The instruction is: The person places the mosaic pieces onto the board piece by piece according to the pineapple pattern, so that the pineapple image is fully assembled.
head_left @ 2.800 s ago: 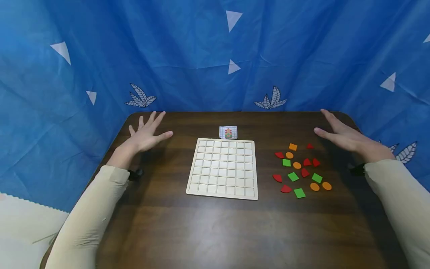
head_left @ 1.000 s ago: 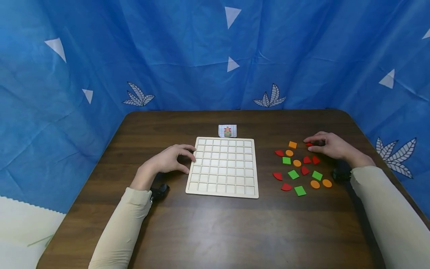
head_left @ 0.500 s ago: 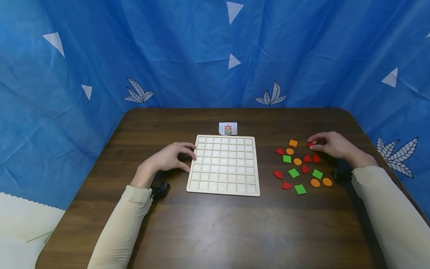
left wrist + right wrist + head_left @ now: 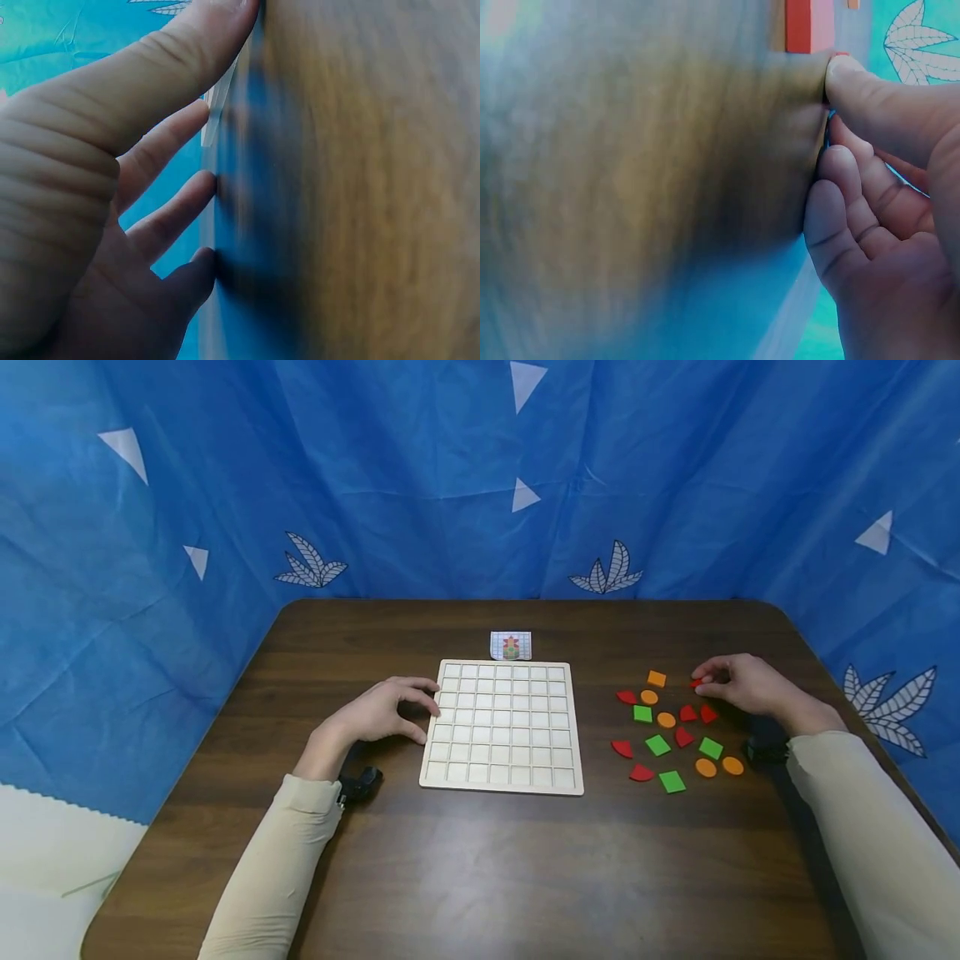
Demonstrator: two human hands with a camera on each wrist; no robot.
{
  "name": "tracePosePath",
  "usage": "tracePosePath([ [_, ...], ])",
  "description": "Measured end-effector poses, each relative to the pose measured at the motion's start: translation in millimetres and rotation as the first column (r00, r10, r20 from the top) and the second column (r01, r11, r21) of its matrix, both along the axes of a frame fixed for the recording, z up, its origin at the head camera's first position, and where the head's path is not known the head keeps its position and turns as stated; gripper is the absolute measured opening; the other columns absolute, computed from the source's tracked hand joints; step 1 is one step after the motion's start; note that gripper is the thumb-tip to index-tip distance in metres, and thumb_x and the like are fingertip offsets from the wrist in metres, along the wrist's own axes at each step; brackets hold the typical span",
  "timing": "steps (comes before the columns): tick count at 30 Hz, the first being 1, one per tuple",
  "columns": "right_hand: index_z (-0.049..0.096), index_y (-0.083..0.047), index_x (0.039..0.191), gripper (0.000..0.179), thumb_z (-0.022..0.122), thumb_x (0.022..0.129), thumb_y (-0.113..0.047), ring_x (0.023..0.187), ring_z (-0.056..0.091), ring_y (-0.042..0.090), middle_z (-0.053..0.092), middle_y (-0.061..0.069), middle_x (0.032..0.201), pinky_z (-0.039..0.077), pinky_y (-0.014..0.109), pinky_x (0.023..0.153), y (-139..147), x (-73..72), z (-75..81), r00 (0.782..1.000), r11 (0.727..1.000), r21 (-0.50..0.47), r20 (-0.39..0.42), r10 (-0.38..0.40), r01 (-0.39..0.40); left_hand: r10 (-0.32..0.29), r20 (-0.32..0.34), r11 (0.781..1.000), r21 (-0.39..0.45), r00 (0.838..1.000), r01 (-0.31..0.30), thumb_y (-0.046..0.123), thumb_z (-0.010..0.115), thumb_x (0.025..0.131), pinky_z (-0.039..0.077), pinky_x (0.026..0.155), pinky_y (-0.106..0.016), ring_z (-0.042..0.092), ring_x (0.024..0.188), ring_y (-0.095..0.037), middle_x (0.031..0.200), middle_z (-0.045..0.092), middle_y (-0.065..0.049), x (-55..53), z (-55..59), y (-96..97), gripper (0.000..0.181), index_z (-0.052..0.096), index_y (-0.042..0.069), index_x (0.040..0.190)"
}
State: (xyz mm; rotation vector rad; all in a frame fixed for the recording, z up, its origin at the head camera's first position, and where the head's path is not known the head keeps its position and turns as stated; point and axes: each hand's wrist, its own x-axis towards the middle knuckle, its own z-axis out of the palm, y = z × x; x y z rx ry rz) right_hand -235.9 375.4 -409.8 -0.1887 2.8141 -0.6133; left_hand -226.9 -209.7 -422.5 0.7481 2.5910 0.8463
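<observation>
My left hand [image 4: 378, 712] rests at the left edge of a pale wooden grid board [image 4: 501, 727], its fingertips and thumb touching the edge with the fingers loosely bent. The board's square cells are bare. To the right, my right hand [image 4: 744, 685] pinches a small red triangle [image 4: 696, 682] between thumb and fingers, low at the table. Only a thin red edge [image 4: 841, 53] of that piece shows past the thumb in the right wrist view; the rest is hidden. Close by on the table lies another red piece [image 4: 808, 26].
Several loose flat pieces lie right of the board: green squares [image 4: 672, 782], orange discs [image 4: 706, 768], red pieces [image 4: 642, 772] and an orange square [image 4: 657, 678]. A small printed pattern card [image 4: 511, 646] sits behind the board. A blue curtain [image 4: 435, 468] hangs beyond the brown table [image 4: 480, 877].
Both hands came down from raised, spread positions: the left to the board's edge, the right to the red triangle. In the last second the right hand has shifted slightly rightward with the triangle.
</observation>
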Motion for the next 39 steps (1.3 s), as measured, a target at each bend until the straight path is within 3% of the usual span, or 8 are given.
tracePosePath([
  [7, 0.062, 0.005, 0.122, 0.030, 0.062, 0.105, -0.020, 0.089, 0.057, 0.028, 0.063, 0.020, 0.107, 0.051, 0.042, 0.080, -1, 0.6, -1.6, 1.000, 1.000, 0.019, 0.004, 0.004, -0.004, 0.014, 0.002, 1.000, 0.002, 1.000, -0.014, 0.030, 0.092, 0.076, 0.034, 0.121, -0.055, 0.039, 0.148, -0.030, 0.153, 0.053, -0.001, -1.2, -1.4, 0.4, 0.036, 0.079, 0.029, 0.109],
  [14, 0.061, 0.006, 0.126, 0.037, 0.065, 0.103, -0.022, 0.094, 0.058, 0.031, 0.064, 0.022, 0.111, 0.051, 0.052, 0.089, -1, 1.1, -0.1, 0.999, 1.000, 0.013, 0.030, -0.025, 0.024, 0.011, -0.006, 1.000, 0.003, 1.000, -0.011, 0.030, 0.092, 0.076, 0.034, 0.121, -0.055, 0.039, 0.148, -0.030, 0.153, 0.053, -0.001, -2.0, -2.2, 0.5, 0.036, 0.079, 0.029, 0.109],
  [24, 0.060, 0.007, 0.123, 0.029, 0.060, 0.105, -0.016, 0.089, 0.057, 0.028, 0.063, 0.022, 0.108, 0.052, 0.042, 0.080, -5, 2.9, -1.2, 1.000, 1.000, 0.029, 0.015, 0.000, 0.000, 0.018, 0.003, 1.000, 0.009, 1.000, -0.018, 0.030, 0.093, 0.075, 0.034, 0.121, -0.054, 0.041, 0.147, -0.029, 0.152, 0.054, -0.001, -2.5, -3.3, 0.5, 0.036, 0.080, 0.028, 0.109],
  [31, 0.057, 0.009, 0.126, 0.031, 0.056, 0.107, -0.016, 0.092, 0.057, 0.031, 0.061, 0.026, 0.111, 0.051, 0.052, 0.085, -6, 6.6, -3.4, 0.999, 0.999, 0.040, -0.018, 0.028, -0.027, 0.011, -0.009, 1.000, 0.008, 1.000, -0.011, 0.029, 0.093, 0.075, 0.035, 0.121, -0.054, 0.041, 0.147, -0.030, 0.152, 0.054, -0.002, -2.4, -2.8, 1.3, 0.036, 0.080, 0.028, 0.109],
  [35, 0.057, 0.008, 0.126, 0.032, 0.055, 0.108, -0.018, 0.094, 0.057, 0.033, 0.062, 0.026, 0.112, 0.051, 0.054, 0.087, -8, 7.7, 1.4, 0.999, 0.999, 0.034, -0.039, 0.035, -0.034, 0.009, -0.005, 1.000, 0.000, 1.000, -0.009, 0.031, 0.093, 0.075, 0.036, 0.121, -0.053, 0.041, 0.147, -0.029, 0.153, 0.054, -0.001, -1.6, -5.3, 2.4, 0.036, 0.079, 0.029, 0.109],
  [39, 0.057, 0.008, 0.127, 0.032, 0.056, 0.107, -0.018, 0.094, 0.059, 0.034, 0.063, 0.027, 0.111, 0.053, 0.052, 0.082, -17, 9.0, 16.9, 0.995, 0.999, 0.011, -0.093, 0.031, -0.031, 0.013, -0.015, 1.000, 0.001, 1.000, -0.013, 0.031, 0.092, 0.075, 0.036, 0.121, -0.053, 0.040, 0.148, -0.030, 0.153, 0.053, -0.002, -1.0, -5.4, 2.2, 0.037, 0.079, 0.029, 0.110],
])
